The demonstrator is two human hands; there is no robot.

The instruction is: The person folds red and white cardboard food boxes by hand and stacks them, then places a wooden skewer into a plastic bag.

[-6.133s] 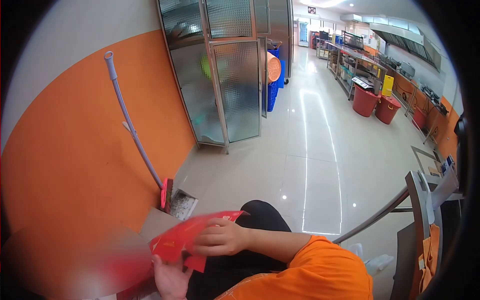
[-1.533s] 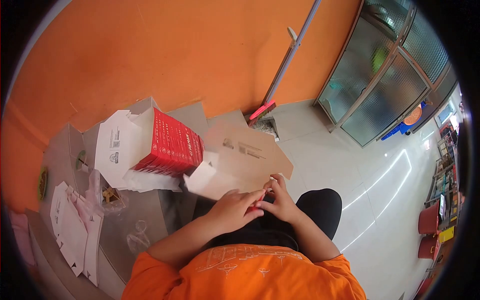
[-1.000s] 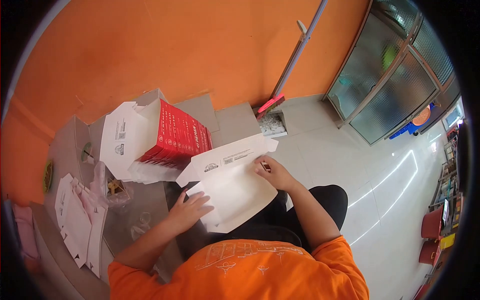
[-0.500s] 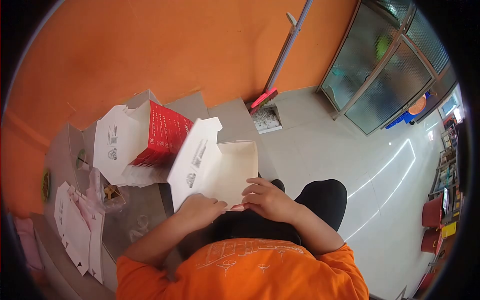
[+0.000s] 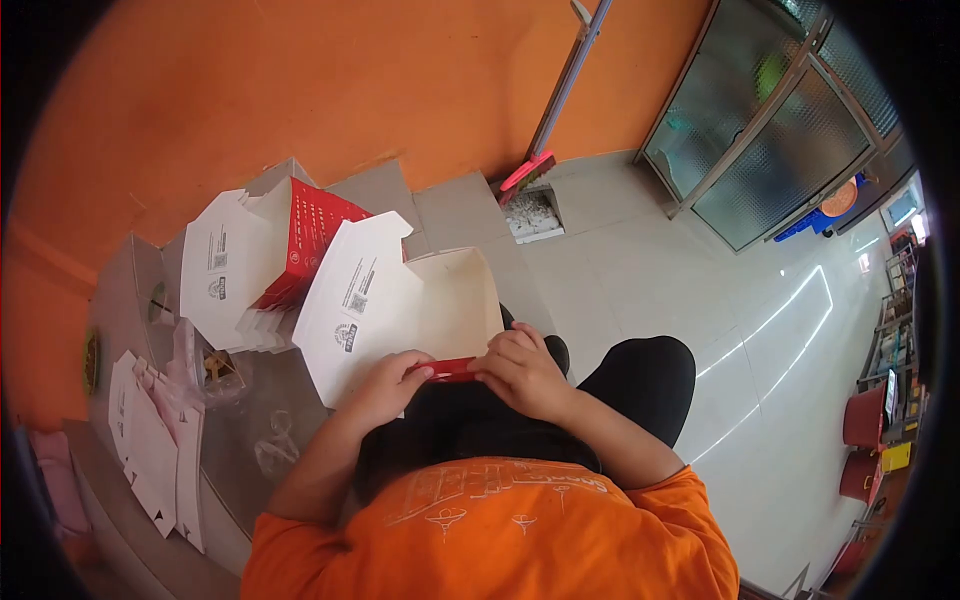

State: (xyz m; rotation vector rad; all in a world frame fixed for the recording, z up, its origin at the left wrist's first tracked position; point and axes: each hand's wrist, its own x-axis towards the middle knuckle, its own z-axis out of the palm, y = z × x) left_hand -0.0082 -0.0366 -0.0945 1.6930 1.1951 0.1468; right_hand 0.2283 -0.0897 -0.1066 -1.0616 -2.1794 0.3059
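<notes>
A white cardboard food box (image 5: 440, 305) with a red outer side rests above my lap, its printed flap lid standing open to the left. My left hand (image 5: 384, 388) grips the near left corner, thumb over the red edge. At the near right corner, my right hand (image 5: 524, 374) has its fingers closed round the wall. A stack of nested boxes (image 5: 325, 225) in the same red and white stands just beyond, to the left. Flat unfolded box blanks (image 5: 146, 440) lie further left.
A clear plastic bag (image 5: 190, 375) and a crumpled plastic piece (image 5: 276, 445) lie on the grey step (image 5: 232, 425). A pink-headed broom (image 5: 528, 178) leans on the orange wall beside a floor drain (image 5: 534, 214). Glass doors (image 5: 775, 150) and red buckets (image 5: 862, 420) are to the right.
The box has moved up and to the left, tilting so its red near side shows. My left hand has shifted its thumb onto that edge, and my right hand has closed more tightly.
</notes>
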